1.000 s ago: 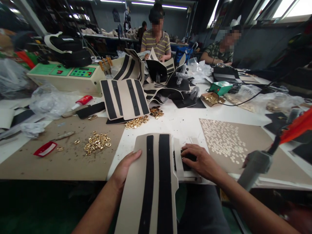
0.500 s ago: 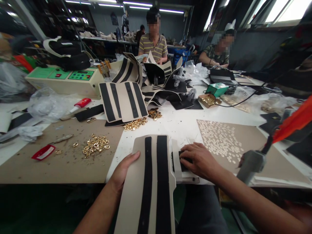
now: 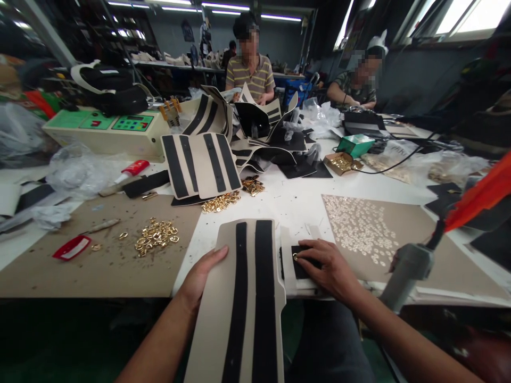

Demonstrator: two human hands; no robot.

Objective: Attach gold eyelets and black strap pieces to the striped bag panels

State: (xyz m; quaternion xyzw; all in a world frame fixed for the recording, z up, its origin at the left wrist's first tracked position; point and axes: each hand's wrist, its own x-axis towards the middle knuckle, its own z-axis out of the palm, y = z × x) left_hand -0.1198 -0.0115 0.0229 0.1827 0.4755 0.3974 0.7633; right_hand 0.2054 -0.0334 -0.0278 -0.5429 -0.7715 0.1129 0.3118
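Observation:
My left hand (image 3: 203,276) is closed on the left edge of a beige panel (image 3: 223,276) with two black strips, its thumb lying on the face. The panel stands tilted at the table's front edge, its lower end running out of view. Just right of it, my right hand (image 3: 329,266) rests over a small black pad (image 3: 300,271), which has a pale strip (image 3: 288,255) along its left side. A small gold ring-shaped piece (image 3: 295,257) shows at the tips of its thumb and forefinger, over the pad. Part of the pad is hidden by the fingers.
Gold buckle-like fittings (image 3: 157,236) lie on brown board at left, near a red tray (image 3: 72,248). Many small washers (image 3: 363,226) are spread at right, beside a grey post (image 3: 407,274) with orange cloth. Striped panels (image 3: 202,165) are piled ahead. Two people sit opposite.
The fingers of my right hand have shifted on the black pad, and a small gold ring now shows at their tips. My left hand and the panel have hardly moved.

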